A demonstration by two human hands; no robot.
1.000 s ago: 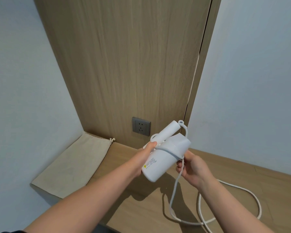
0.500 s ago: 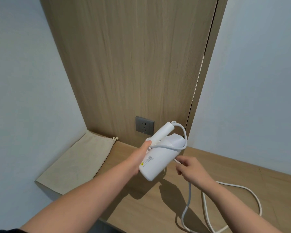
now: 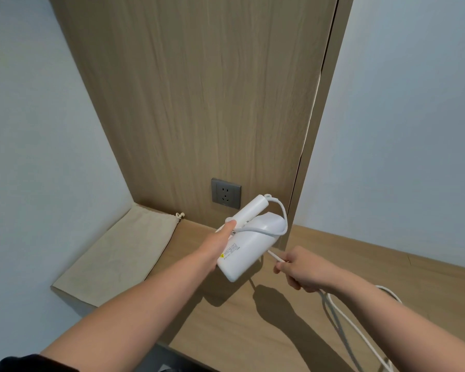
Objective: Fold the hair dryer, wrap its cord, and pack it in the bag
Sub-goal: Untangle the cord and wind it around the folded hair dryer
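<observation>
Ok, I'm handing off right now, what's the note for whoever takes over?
Left hand holds the folded hair dryer above the counter. Right hand grips the cord just below the dryer.
Done: handle folded, one cord loop around the body.
Left: wrap the slack trailing off to the right, then pack the dryer into the cloth bag lying flat at the counter's left end.

A light wooden shelf runs along the foot of the wall. A flat beige drawstring bag lies on its left end, mouth and knotted string toward the wood panel. At the right, a loose length of white cord rests on it.
</observation>
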